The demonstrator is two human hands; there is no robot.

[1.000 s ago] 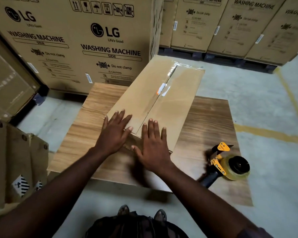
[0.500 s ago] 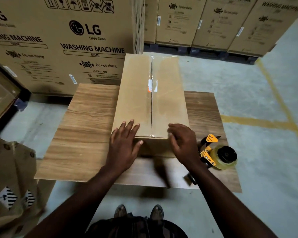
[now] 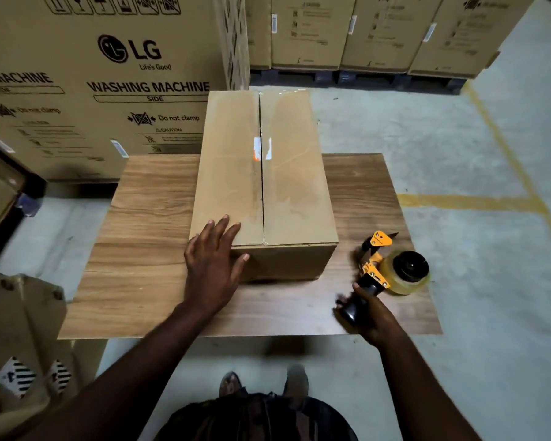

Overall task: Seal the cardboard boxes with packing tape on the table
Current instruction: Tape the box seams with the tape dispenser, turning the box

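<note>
1. Cardboard box [image 3: 287,192] lies on the wooden table [image 3: 147,249]. Its long axis runs straight away from the person, the near short end faces them, and the far end reaches past the table's far edge.
2. The two top flaps lie flat and meet in a centre seam [image 3: 261,198] that follows the long axis. Small white and orange label scraps [image 3: 262,148] straddle it about halfway along.
3. The left hand [image 3: 212,262] rests on the box's near left corner with its fingers straight and spread on the top. The thumb lies against the near end face, and the hand sits left of the seam.
4. The right hand [image 3: 376,316] has its fingers wrapped round the black handle of the tape dispenser [image 3: 392,268], near the box's near right corner but apart from it.
5. The dispenser's handle points towards the person, its yellow frame points away, and the clear roll sits on the right. Whether it rests on the table cannot be told.
6. A large washing machine carton [image 3: 109,74] stands behind the box on the left, with a row of cartons [image 3: 379,30] further back.
7. A brown carton with striped labels [image 3: 16,329] stands at the near left, and a yellow floor line [image 3: 465,202] runs on the right.
</note>
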